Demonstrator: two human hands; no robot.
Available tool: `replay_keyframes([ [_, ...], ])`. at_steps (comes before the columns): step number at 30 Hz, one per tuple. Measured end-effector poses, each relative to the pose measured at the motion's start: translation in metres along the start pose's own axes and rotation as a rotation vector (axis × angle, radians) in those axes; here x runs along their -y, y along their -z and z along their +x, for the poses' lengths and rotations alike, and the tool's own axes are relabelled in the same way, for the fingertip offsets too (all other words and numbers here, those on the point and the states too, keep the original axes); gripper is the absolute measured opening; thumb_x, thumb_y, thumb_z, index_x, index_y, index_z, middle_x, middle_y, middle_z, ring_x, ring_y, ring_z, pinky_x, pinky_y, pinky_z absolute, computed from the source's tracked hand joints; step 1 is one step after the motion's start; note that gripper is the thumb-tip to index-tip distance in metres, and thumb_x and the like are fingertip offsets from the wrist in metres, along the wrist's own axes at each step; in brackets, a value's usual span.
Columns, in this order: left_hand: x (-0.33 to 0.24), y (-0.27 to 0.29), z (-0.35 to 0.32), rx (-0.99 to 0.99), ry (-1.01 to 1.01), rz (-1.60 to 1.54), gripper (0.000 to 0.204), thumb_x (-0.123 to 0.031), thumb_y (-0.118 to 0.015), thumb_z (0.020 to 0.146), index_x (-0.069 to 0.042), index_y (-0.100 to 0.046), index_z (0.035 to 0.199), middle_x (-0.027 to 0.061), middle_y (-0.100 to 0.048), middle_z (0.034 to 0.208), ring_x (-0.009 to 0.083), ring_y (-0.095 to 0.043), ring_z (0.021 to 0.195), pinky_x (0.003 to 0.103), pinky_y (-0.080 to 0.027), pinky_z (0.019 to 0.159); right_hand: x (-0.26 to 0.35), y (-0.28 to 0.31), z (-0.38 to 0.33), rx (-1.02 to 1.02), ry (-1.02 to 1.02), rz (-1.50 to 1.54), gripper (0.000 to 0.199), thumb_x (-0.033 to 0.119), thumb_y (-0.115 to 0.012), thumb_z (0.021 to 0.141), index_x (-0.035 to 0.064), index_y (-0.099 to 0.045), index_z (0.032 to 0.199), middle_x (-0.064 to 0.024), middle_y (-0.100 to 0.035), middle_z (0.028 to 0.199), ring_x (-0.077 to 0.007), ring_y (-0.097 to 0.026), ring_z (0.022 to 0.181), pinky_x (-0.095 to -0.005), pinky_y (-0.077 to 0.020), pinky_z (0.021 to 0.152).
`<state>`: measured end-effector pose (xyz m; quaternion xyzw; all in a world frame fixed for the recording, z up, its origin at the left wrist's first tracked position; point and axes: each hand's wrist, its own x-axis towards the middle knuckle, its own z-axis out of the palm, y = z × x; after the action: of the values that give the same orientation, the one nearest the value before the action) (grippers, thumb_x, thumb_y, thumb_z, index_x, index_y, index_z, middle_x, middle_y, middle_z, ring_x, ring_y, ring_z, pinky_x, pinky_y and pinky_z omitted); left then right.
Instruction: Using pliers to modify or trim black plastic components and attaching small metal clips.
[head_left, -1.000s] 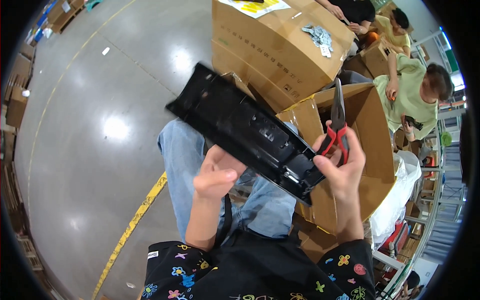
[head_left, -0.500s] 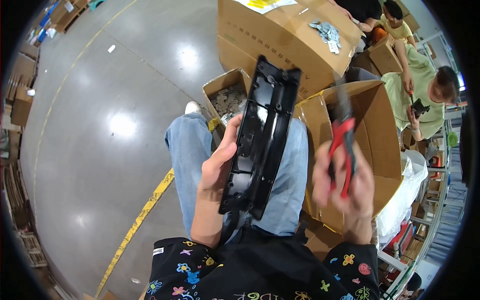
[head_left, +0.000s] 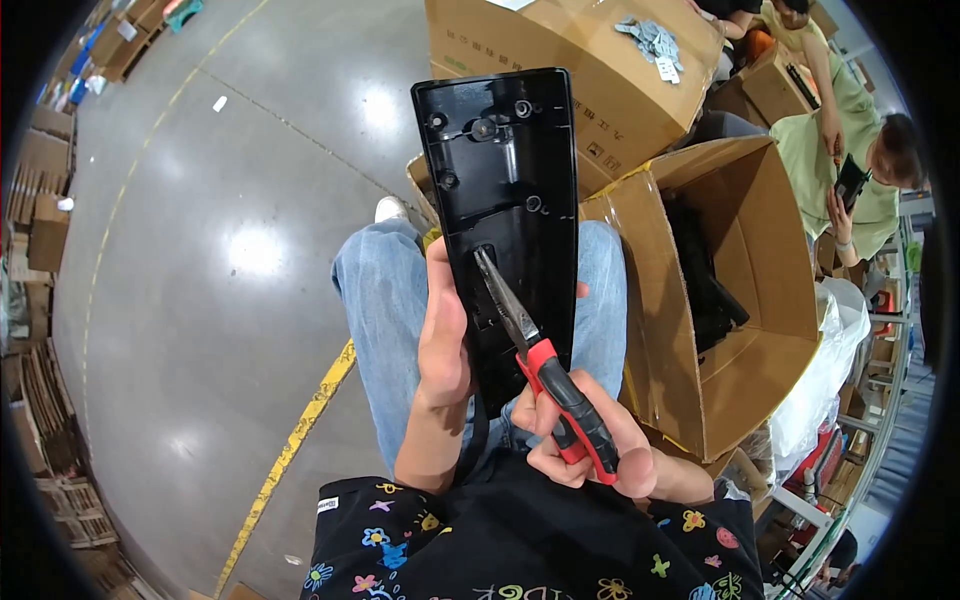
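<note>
Left hand (head_left: 443,340): grasping black plastic cover (head_left: 515,170) from left side, largely hidden beneath, with a fingertip visible past right edge.
Right hand (head_left: 600,440): wrapped around red-and-black handles of long-nosed pliers (head_left: 541,356).
Pliers' jaws: close together, slanting up and left, with tips over a small feature near left edge of cover; contact, or anything pinched between, not determinable.
Black plastic cover: held above lap, between the knees in blue jeans (head_left: 380,300), hollow side toward view; moulded posts (head_left: 484,129) visible at far end, near end partly hidden by right hand.
Done: cover secured in one hand, tool set at one spot; no finished result visible there.
Left: judged mid-operation on this cover; number of remaining spots not determinable.
Open carton (head_left: 755,385): just right of the knees, with dark parts (head_left: 705,285) inside; finished or unfinished, not determinable.
Large carton (head_left: 625,100): beyond cover, bearing a pile of grey flat pieces (head_left: 648,42).
Co-worker (head_left: 865,115): seated at far right, light green top, holding a dark piece (head_left: 850,182).
</note>
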<state>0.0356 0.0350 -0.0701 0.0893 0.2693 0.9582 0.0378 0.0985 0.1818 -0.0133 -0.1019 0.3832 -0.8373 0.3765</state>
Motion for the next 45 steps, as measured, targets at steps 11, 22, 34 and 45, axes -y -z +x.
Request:
replay_keyframes([
  [11,-0.001,-0.002,-0.003,-0.018,0.031,0.209,0.082,-0.061,-0.031,0.092,0.004,-0.023,0.141,0.0272,-0.041,0.134,0.0343,-0.058,0.105,0.041,-0.051,0.086,0.002,-0.005,-0.003,-0.030,0.020,0.010,0.081,0.069,-0.051,0.080,-0.0034,-0.033,0.112,-0.0135,-0.034,0.101,-0.0051,-0.030,0.050,-0.0195,-0.0258,0.044],
  [22,-0.002,0.028,-0.008,-0.004,-0.057,0.582,0.073,-0.052,-0.037,0.094,-0.008,-0.008,0.144,0.0286,-0.045,0.127,0.0381,-0.060,0.100,0.046,-0.054,0.082,0.013,-0.007,-0.004,-0.098,-0.022,-0.047,0.055,0.050,-0.041,0.094,-0.0026,-0.035,0.108,-0.0113,-0.036,0.098,-0.0054,-0.031,0.049,-0.0197,-0.0283,0.044],
  [34,0.004,0.004,-0.010,-0.091,-0.061,0.485,0.059,-0.049,-0.032,0.097,-0.005,-0.022,0.136,0.0270,-0.054,0.110,0.0308,-0.064,0.079,0.039,-0.056,0.067,-0.009,-0.006,-0.004,-0.136,-0.062,-0.038,0.019,0.021,-0.035,0.096,0.0039,-0.033,0.103,-0.0089,-0.036,0.093,-0.0047,-0.031,0.052,-0.0188,-0.0278,0.046],
  [45,0.003,0.010,-0.016,-0.100,-0.067,0.614,0.063,-0.053,-0.031,0.095,-0.009,-0.019,0.138,0.0254,-0.055,0.108,0.0306,-0.063,0.080,0.039,-0.055,0.065,0.000,-0.006,-0.010,-0.119,0.027,0.108,0.021,0.016,-0.046,0.093,0.0048,-0.031,0.102,-0.0096,-0.036,0.092,-0.0047,-0.027,0.050,-0.0190,-0.0276,0.045],
])
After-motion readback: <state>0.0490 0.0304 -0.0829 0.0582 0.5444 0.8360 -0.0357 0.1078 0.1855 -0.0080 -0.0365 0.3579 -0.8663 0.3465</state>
